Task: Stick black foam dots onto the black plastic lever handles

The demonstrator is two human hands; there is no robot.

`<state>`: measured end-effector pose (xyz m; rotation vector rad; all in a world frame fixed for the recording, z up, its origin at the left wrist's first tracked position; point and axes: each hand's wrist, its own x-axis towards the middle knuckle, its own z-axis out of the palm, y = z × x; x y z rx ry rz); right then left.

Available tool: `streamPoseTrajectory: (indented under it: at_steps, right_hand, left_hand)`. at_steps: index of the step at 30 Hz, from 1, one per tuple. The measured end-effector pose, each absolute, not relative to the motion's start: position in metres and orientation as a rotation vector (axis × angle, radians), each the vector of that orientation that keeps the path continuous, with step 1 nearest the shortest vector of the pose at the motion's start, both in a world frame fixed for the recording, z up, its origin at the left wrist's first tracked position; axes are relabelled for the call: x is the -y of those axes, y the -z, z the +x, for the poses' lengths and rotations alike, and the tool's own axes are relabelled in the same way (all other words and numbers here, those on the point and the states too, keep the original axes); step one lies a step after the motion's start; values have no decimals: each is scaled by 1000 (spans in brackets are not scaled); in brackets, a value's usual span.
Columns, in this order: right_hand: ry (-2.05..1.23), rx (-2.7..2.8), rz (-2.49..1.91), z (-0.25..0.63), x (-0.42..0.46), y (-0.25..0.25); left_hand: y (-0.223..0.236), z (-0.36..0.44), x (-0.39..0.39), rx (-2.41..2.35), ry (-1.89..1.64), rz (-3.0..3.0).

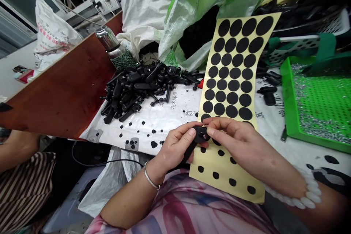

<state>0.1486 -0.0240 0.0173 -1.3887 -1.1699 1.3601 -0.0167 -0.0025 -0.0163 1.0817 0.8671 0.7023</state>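
Observation:
My left hand (175, 144) is closed around a black plastic part (201, 136) with a long handle and a round end. A small metallic or light detail shows in the middle of that round end. The thumb and fingers of my right hand (244, 144) pinch at its right edge; whether a thin sticker is between them cannot be made out. Under both hands lies a yellow backing sheet (225, 186) with rows of round black stickers (232, 98). Its near end bears only small black dots. Left of it a heap of similar black parts (137, 84) rests on the table.
A green tray (290, 117) of small silvery pieces stands at the right. Behind are a white basket (340, 25) and an open green-and-white bag (192, 11). A metal flask (108, 38) stands beside a reddish-brown board (60, 87). Another person's arm (19, 148) shows at the left.

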Motion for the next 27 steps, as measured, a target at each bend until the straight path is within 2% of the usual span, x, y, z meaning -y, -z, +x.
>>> streamPoseTrajectory:
  at_steps: [3, 8, 10, 12, 15, 18, 22, 27]
  right_hand:
    - [-1216, 1199, -1394, 146, 29, -9]
    - [-706, 1433, -1455, 140, 34, 2]
    - [-599, 1404, -1483, 139, 35, 2]
    - [-743, 1311, -1472, 139, 34, -1]
    - [-1151, 1216, -1316, 140, 31, -6]
    - [-1308, 1203, -1226, 141, 26, -7]
    - [-1364, 1193, -1191, 144, 24, -5]
    - [-1141, 1252, -1279, 156, 37, -6]
  left_hand:
    - [15, -15, 4, -882, -719, 1090]
    - [12, -14, 7, -916, -765, 1155]
    - [11, -15, 8, -908, -778, 1167]
    - [10, -16, 9, -889, -777, 1172]
    - [8, -17, 8, -875, -775, 1214]
    - [5, -17, 7, -866, -789, 1215]
    - [3, -18, 6, -833, -806, 1107]
    - [0, -22, 3, -834, -726, 1068]
